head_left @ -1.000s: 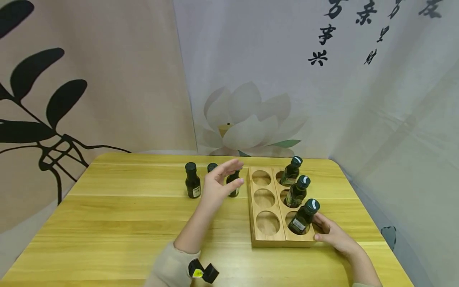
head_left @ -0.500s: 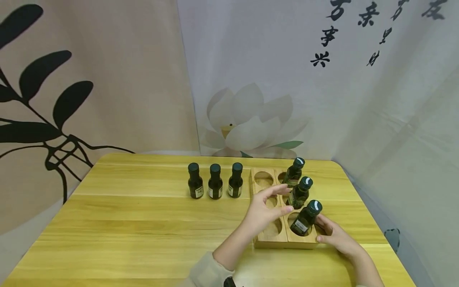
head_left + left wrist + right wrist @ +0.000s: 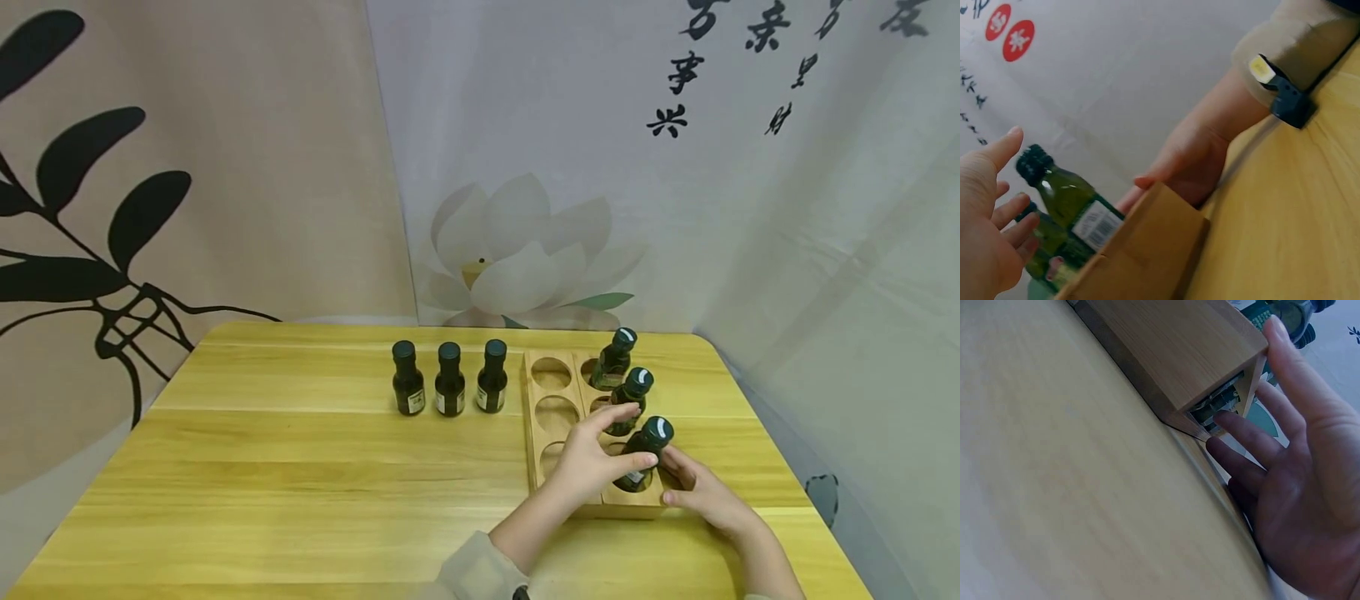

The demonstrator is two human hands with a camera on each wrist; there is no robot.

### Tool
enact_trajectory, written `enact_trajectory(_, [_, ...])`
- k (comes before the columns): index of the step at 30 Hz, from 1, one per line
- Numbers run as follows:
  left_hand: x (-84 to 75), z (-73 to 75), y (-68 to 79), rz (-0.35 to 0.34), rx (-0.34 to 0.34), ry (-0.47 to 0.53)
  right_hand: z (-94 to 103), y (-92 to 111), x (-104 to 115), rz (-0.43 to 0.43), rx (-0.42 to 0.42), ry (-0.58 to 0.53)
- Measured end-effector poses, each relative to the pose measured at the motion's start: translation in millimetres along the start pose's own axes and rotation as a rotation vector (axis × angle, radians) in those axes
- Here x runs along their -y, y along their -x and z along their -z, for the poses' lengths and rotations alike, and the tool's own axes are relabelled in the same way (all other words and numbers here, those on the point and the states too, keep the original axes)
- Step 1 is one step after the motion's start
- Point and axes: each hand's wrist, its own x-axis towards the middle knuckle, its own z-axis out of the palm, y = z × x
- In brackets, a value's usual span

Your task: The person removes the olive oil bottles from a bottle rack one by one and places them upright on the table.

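In the head view my left hand (image 3: 588, 458) reaches over the wooden rack (image 3: 534, 442) with thumb and fingers spread around the front dark green bottle (image 3: 654, 435). The left wrist view shows that bottle (image 3: 1072, 197) tilted in the rack, its cap close to my thumb. A gap shows between the fingers and the glass. My right hand (image 3: 705, 492) rests at the rack's front right corner. Seen from the right wrist, its thumb (image 3: 1282, 347) lies at the corner edge and the loosely bent fingers lie beside the open end. Two more bottles (image 3: 637, 385) lean in the rack's right column.
Three dark bottles with labels, among them the left one (image 3: 408, 379), stand upright in a row left of the rack. The rack's left column has round holes (image 3: 557, 417) with no bottles. Behind the wooden table (image 3: 262, 467) hangs a printed curtain (image 3: 525, 125).
My left hand has moved right and toward the front, from beside the standing bottles across the rack to its front bottle. The right hand has stayed at the rack's corner.
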Motion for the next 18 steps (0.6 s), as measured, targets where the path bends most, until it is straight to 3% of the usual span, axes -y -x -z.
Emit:
enact_trajectory(8, [10.9, -13.0, -3.8, 0.006, -0.007, -0.031, 0.2, 0, 0, -0.011, 0.0, -0.012])
enact_trajectory(18, [13.8, -21.7, -9.2, -0.031, -0.078, -0.039, -0.4, 1, 2, -0.007, -0.003, -0.03])
